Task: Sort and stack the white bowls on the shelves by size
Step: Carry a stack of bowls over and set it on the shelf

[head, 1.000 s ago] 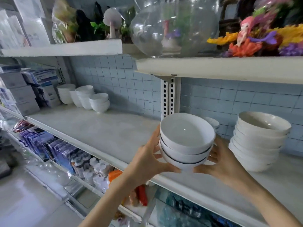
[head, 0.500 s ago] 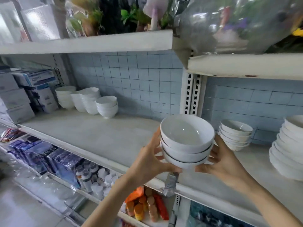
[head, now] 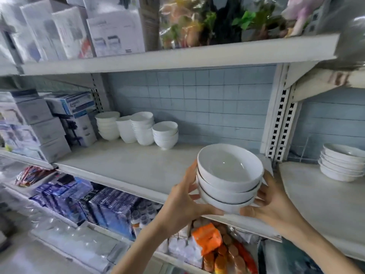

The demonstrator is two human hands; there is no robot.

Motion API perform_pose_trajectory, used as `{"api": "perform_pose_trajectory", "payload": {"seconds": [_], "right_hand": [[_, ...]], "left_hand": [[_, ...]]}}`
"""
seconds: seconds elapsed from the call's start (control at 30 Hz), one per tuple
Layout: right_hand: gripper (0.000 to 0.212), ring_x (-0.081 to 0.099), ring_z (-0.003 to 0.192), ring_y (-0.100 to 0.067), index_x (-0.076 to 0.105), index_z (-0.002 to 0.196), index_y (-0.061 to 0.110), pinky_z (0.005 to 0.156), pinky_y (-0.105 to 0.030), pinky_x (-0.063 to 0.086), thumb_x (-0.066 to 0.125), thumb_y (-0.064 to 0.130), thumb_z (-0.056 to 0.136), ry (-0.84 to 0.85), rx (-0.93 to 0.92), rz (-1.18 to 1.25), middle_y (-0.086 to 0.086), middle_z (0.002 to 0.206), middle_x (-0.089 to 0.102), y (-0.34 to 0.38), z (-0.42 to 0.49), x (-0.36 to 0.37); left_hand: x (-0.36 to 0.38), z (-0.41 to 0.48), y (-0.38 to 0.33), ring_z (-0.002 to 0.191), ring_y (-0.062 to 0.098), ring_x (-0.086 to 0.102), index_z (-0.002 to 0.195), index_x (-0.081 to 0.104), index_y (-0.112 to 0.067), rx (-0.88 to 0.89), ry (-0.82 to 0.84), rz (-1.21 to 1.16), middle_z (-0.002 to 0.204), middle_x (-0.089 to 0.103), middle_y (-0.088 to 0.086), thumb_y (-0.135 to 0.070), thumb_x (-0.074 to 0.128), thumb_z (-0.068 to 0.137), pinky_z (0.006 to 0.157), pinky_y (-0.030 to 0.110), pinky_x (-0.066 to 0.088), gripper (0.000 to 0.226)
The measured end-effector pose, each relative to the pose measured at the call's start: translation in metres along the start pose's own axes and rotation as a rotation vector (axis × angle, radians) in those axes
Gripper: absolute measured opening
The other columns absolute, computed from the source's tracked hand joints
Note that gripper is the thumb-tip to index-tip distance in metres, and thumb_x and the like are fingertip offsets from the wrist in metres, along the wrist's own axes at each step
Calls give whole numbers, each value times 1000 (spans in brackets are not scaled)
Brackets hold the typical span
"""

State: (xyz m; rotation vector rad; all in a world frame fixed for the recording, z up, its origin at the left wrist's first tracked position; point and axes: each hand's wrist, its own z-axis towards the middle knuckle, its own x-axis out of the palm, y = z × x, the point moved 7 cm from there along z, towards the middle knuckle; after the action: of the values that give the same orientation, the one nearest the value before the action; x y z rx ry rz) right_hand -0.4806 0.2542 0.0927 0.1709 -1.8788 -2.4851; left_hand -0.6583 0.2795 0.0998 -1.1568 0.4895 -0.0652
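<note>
White bowls are spread over the middle shelf [head: 128, 167], the broadest thing in view, which runs in front of a blue tiled wall [head: 197, 105] and under an upper shelf [head: 177, 58] packed with boxes and wrapped plants. Stacked cardboard boxes [head: 39, 125] fill the middle shelf's left end. Just beside them, against the wall, four stacks of deep bowls [head: 143, 128] stand in a close row. Past the slotted upright [head: 280, 123], a stack of shallow bowls [head: 341, 163] rests on the neighbouring shelf board [head: 316, 194]. A stack of three bowls [head: 229, 180], nested and slightly tilted, is held in the air above the middle shelf's front edge. The left grip [head: 183, 202] curls round its left side with the thumb under the base. The right grip [head: 274, 204] grasps its right side, fingers spread on the bottom bowl.
</note>
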Motion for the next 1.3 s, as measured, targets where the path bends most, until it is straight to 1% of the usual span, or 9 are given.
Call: {"api": "perform_pose_trajectory", "payload": {"seconds": [0.13, 0.33, 0.43, 0.53, 0.63, 0.83, 1.0, 1.17, 1.3], "right_hand": [[108, 61, 105, -4, 49, 110, 61, 84, -29, 55, 94, 51, 12, 19, 15, 61, 17, 116, 60, -17, 22, 29], [111, 60, 109, -8, 47, 113, 56, 88, -37, 53, 95, 47, 14, -2, 71, 50, 21, 111, 64, -41, 70, 48], [102, 62, 102, 0, 50, 106, 64, 84, -27, 55, 93, 53, 14, -19, 43, 23, 29, 106, 64, -45, 106, 56], [115, 64, 98, -3, 46, 120, 51, 89, -38, 53, 96, 47, 17, -49, 33, 46, 20, 107, 67, -53, 148, 59], [113, 62, 105, -6, 42, 128, 45, 88, -33, 54, 97, 40, 28, -31, 6, 25, 12, 114, 66, -53, 190, 68], [115, 58, 115, -7, 33, 138, 40, 82, -18, 51, 93, 32, 41, 17, -7, -21, 2, 127, 59, -57, 269, 88], [118, 60, 111, -9, 32, 139, 34, 79, -20, 52, 94, 34, 38, 5, -9, -45, 2, 124, 60, -60, 321, 99], [98, 63, 105, -10, 25, 143, 22, 78, -23, 54, 75, -11, 65, -29, 9, -89, -3, 120, 60, -67, 365, 106], [103, 61, 110, -9, 29, 136, 38, 89, -29, 53, 87, 11, 55, -26, 34, -117, -4, 125, 58, -74, 391, 108]], "left_hand": [[-33, 1, 23, 117, 1, 56, 129, 29, -59, -32, 17, -17, 124, 58, -25, -12, 90, 60, 91, 21, 50, 104], [-68, 34, 59, 116, 1, 57, 132, 31, -53, -48, 19, -82, 123, 60, -23, -6, 90, 58, 89, 20, 50, 105], [-87, 63, 75, 112, -3, 57, 126, 36, -47, -47, 11, -126, 118, 62, -26, 2, 88, 57, 84, 16, 50, 99], [-111, 95, 93, 116, 4, 58, 128, 42, -38, -68, -29, -195, 123, 61, -21, 7, 87, 56, 88, 24, 52, 95], [-136, 125, 109, 114, 3, 59, 125, 50, -31, -69, -85, -219, 120, 62, -24, 5, 87, 57, 90, 26, 52, 85], [-182, 173, 142, 115, 14, 61, 133, 51, -15, -59, -179, -279, 123, 66, 0, 3, 87, 55, 93, 29, 52, 88], [-211, 215, 154, 105, 3, 64, 112, 59, -36, -9, -219, -317, 123, 61, 1, -15, 91, 42, 83, 21, 53, 80], [-233, 252, 173, 106, 3, 63, 118, 57, -32, 17, -162, -300, 113, 68, -16, 4, 84, 60, 84, 18, 51, 73], [-244, 272, 188, 115, 11, 60, 131, 52, -17, 47, -149, -241, 124, 64, -4, -2, 83, 65, 96, 29, 49, 74]]}}
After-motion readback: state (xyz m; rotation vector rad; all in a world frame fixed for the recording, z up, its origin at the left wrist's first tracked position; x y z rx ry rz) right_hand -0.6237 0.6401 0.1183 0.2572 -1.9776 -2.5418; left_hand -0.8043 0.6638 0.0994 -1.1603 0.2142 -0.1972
